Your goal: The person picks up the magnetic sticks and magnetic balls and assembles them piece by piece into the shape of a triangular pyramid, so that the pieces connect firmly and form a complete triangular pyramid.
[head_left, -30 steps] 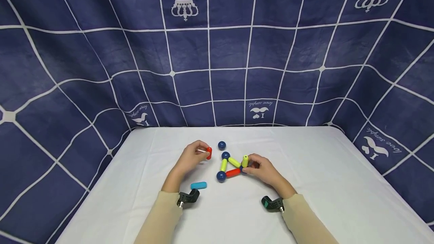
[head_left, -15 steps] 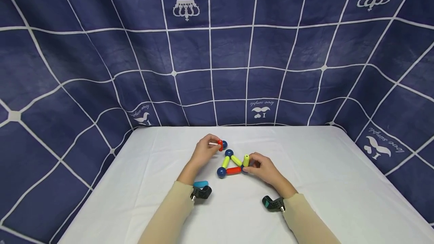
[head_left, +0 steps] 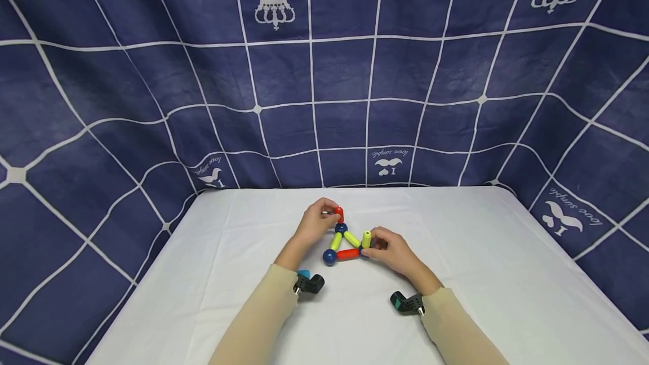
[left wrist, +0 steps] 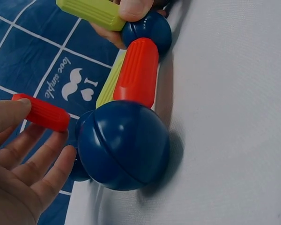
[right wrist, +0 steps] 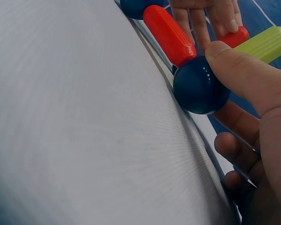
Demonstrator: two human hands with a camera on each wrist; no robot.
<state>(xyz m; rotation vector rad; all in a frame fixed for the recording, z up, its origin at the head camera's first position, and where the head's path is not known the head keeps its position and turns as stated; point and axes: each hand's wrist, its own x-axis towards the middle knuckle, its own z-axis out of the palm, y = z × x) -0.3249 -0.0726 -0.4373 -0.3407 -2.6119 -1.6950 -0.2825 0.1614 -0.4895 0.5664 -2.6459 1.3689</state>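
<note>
My left hand (head_left: 315, 224) pinches a red magnetic rod (head_left: 339, 215) between thumb and fingers, upright at the back dark blue ball (head_left: 341, 228); whether they touch is unclear. That ball belongs to a flat triangle, with another ball (head_left: 329, 257) at front left and a third ball (right wrist: 201, 86) at right. Two yellow-green rods (head_left: 336, 241) and a second red rod (head_left: 347, 254) join the balls. From the right ball rises a yellow-green rod (head_left: 367, 239). Thumb and fingers of my right hand (head_left: 396, 251) grip this ball at the rod's base.
A light blue rod (head_left: 303, 274) lies on the white tablecloth (head_left: 355, 320), mostly hidden under the left wrist camera (head_left: 310, 283). A loose ball (left wrist: 78, 171) shows behind the front ball in the left wrist view. A navy checked curtain (head_left: 339, 72) encloses the table.
My left hand has carried the red rod rightward, past the loose ball, to the triangle's back ball. The left forearm now covers most of the light blue rod. My right hand keeps its place.
</note>
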